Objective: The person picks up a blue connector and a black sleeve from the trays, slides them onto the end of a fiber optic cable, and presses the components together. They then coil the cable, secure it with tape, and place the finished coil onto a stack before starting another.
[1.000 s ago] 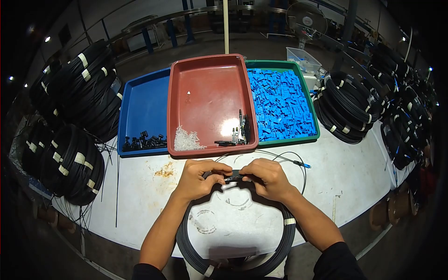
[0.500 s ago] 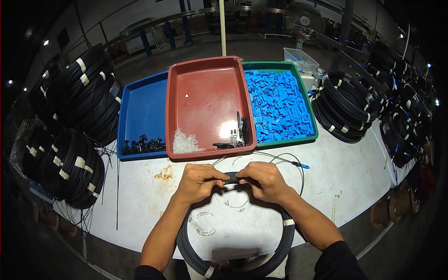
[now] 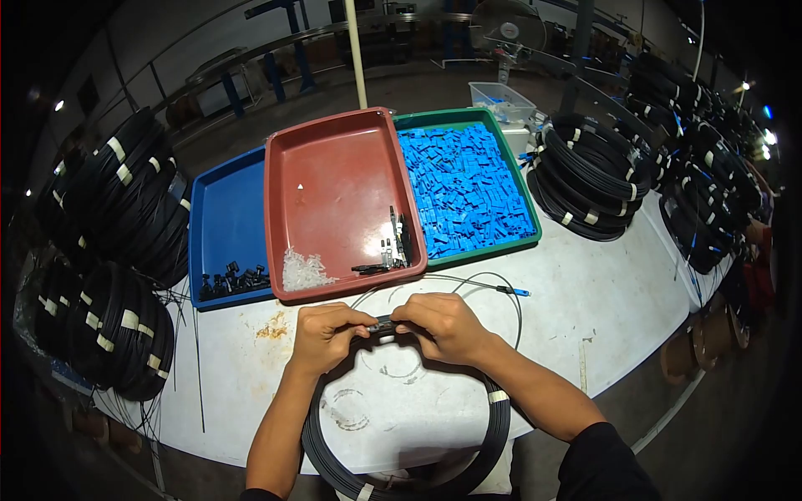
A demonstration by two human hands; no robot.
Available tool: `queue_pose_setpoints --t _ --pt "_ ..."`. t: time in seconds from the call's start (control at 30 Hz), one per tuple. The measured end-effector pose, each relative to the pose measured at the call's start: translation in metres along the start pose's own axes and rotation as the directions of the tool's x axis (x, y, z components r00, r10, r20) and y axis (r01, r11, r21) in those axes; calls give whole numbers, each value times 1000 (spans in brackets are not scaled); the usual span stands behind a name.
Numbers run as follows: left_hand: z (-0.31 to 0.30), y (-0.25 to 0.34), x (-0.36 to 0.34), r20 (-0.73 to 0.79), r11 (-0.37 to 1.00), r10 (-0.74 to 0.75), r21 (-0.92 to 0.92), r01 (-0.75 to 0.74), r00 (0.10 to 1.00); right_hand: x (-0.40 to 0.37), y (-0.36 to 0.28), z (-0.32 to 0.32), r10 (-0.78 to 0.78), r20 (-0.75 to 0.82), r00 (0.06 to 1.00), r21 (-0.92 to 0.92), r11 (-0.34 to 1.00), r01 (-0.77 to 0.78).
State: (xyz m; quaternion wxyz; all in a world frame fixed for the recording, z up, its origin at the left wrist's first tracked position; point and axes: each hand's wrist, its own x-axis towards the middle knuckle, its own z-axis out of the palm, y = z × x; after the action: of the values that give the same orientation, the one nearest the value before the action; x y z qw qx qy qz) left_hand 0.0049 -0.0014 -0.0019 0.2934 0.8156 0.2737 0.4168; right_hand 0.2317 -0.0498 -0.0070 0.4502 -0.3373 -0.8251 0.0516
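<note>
Hands (image 3: 382, 331) level, close together; fingers pinched inward; forearms angled outward.

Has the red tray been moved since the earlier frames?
No. The whole view shifted, but the red tray still overlaps the blue tray and the green tray in the same way.

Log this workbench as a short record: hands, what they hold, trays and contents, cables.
Left hand: pinching a small dark piece
Right hand: pinching the same piece; exact type unclear
Blue tray: small black parts
Red tray: translucent bits, dark parts
Green tray: many blue pieces
Near coil: black cable, pale bands, partly over table
Blue-tipped cable end: on table, before green tray
</note>
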Motion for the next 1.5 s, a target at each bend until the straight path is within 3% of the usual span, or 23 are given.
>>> queue_pose_setpoints --t 0.2,0.3,0.37,0.63,0.83,0.9,0.97,1.07,1.17,1.37,1.47,1.5 --pt "1 5 -1 -50 999 12 46 -10 999 1 3 -5 4 -57 998 -27 1000 -5" --pt "1 9 4 -65 985 77 158 -66 995 -2 12 -5 43 -116 992 -47 998 -49" --pt "2 8 2 -211 987 6 158 28 978 -2 19 -9 78 -205 976 -94 991 -99" --pt "2 3 7 -92 989 -80 117 91 992 -9 59 -32 172 -440 882 -202 937 -284" --pt "7 19 64 66 956 13 293 -31 998 -13 69 -41 227 -502 834 -202 907 -368" --pt "13 13 92 147 912 240 305 -275 959 -12 71 -41 224 -512 829 -202 907 -370" --pt "17 9 116 177 914 227 300 -272 958 -11 74 -40 231 -525 819 -189 907 -376" --pt "27 -6 155 342 807 286 418 -418 895 -12 75 -39 245 -498 832 -190 905 -381" --pt "35 -18 192 362 680 322 555 -479 875 -13 79 -37 240 -471 849 -211 903 -373" --pt "46 -55 251 240 746 309 539 -391 920 -13 84 -35 150 -471 869 -262 917 -300" --pt "49 -61 270 305 585 400 641 -497 864 -14 84 -35 140 -449 883 -279 916 -288" --pt "51 -64 274 304 591 395 638 -493 867 -14 84 -34 133 -441 888 -282 918 -278"
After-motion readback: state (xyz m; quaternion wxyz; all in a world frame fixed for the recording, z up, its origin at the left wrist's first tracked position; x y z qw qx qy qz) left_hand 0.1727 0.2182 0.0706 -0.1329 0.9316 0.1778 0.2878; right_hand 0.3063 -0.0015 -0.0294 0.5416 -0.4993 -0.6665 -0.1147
